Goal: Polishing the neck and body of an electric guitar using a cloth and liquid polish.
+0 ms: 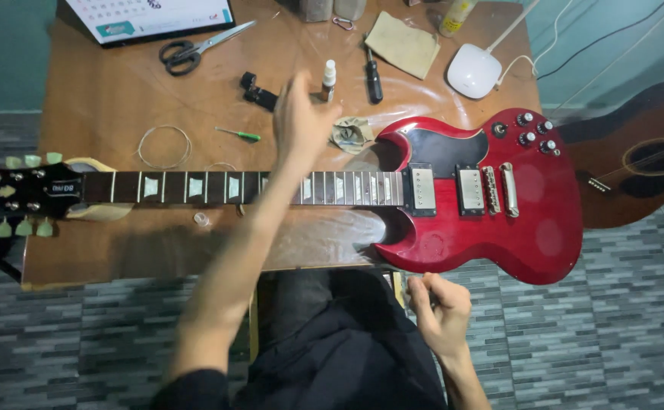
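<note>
Both hands are off the red electric guitar (491, 205), which lies flat across the wooden table (96, 99) with its body to the right and its headstock (20, 193) far to the left. Reaching forward over the guitar's neck (195, 187), the left hand (301, 114) is blurred, its fingers loosely spread and holding nothing; the forearm crosses above the fretboard without clearly touching it. Just beyond the fingertips of that hand stands a small dropper bottle (329, 80), and just to its right lies a crumpled cloth (352, 134), beside the guitar's upper horn. A small black clip-like tool (257, 91) sits just left of the hand, and a black-handled screwdriver (374, 76) lies a little farther right of the bottle.

Down near the person's lap, the right hand (440, 307) is curled into a loose fist just below the lower edge of the guitar body, near it but apart; whether it grips anything small cannot be told.

Well left of the left hand lie a coiled guitar string (163, 146), a green-handled small screwdriver (239, 134) and a pair of scissors (195, 49).
</note>
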